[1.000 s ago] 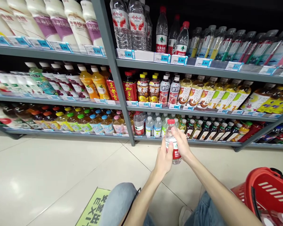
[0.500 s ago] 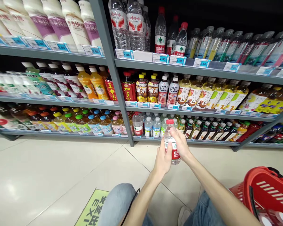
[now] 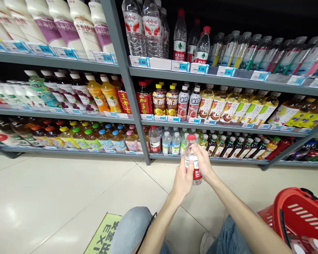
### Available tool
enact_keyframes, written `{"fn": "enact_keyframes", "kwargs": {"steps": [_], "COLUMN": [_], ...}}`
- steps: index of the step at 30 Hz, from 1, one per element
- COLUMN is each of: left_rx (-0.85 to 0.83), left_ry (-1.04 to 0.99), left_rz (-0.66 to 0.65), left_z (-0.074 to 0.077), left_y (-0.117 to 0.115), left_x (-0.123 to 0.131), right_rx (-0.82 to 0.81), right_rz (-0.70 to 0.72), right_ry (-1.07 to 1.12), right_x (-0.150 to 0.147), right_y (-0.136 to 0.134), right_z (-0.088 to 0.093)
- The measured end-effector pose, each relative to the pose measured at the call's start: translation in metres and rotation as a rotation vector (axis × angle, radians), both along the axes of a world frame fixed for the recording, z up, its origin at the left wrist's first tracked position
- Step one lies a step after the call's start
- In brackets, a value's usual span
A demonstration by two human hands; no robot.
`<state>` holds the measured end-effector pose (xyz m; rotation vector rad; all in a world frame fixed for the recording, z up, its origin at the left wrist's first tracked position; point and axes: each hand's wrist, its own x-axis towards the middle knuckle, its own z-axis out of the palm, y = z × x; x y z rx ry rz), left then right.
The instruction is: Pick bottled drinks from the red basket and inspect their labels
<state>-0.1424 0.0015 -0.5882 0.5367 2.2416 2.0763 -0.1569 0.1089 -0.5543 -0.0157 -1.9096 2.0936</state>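
Between my two hands is a clear water bottle [image 3: 194, 168] with a red cap and a red and white label, held nearly upright in front of the lowest shelf. My left hand [image 3: 184, 176] grips its left side, thumb across the label. Around the bottle's upper right side, below the cap, my right hand [image 3: 203, 161] is closed. The fingers behind the bottle are partly hidden. A similar red-capped bottle [image 3: 155, 139] stands on the bottom shelf, left of my hands.
Grey shelves [image 3: 217, 77] of drinks with price tags run across the view. At the lower right sits a red shopping basket [image 3: 278, 201] with white-capped bottles inside. A green exit sign [image 3: 103, 234] lies on the tiled floor beside my knee [image 3: 134, 225].
Almost nothing differs. Both hands keep their hold on the bottle, and its cap has shifted very slightly to the right.
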Motion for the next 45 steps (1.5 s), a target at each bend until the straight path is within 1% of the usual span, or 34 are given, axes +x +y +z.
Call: {"fn": "enact_keyframes", "kwargs": {"steps": [5,11,15,18,22,25,29,34,38,40,45], "left_rx": [0.021,-0.002,0.004,-0.012,-0.067,-0.091,-0.068,-0.081,-0.089,-0.092,-0.059], "left_ry": [-0.007,0.011,0.014,0.021,0.019,0.009,0.021,0.017,0.014,0.011,0.034], "left_rz": [-0.007,0.005,0.01,0.023,0.03,0.027,0.017,0.023,0.035,0.037,0.044], "left_z": [0.0008,-0.0005,-0.0002,0.0001,-0.0008,-0.0008,-0.0001,-0.0017,-0.0025,-0.0019,0.0008], "left_y": [0.0001,0.0005,0.0021,0.0021,-0.0006,-0.0031,-0.0046,-0.0045,-0.0038,-0.0033,-0.0021], "left_x": [0.0004,-0.0004,0.0006,0.0029,0.005,0.0057,0.0057,0.0046,0.004,0.0042,0.0052], "right_rx": [-0.007,0.001,-0.01,-0.021,-0.041,-0.059,-0.062,-0.035,-0.031,-0.036,-0.025], "right_rz": [0.025,-0.027,-0.01,0.012,-0.021,-0.012,0.015,-0.022,-0.007,-0.022,-0.009], "right_ry": [0.001,0.009,-0.006,-0.019,-0.029,-0.049,-0.043,-0.024,-0.008,-0.007,0.007], "right_x": [-0.0013,-0.0017,-0.0012,0.0003,0.0017,0.0019,0.0014,0.0,0.0005,0.0011,0.0015], "right_y": [0.0009,0.0001,0.0017,0.0029,0.0023,0.0012,0.0005,0.0002,-0.0001,-0.0002,0.0004], "right_z": [-0.0015,-0.0019,-0.0012,-0.002,-0.0055,-0.0073,-0.0073,-0.0064,-0.0048,-0.0045,-0.0047]}}
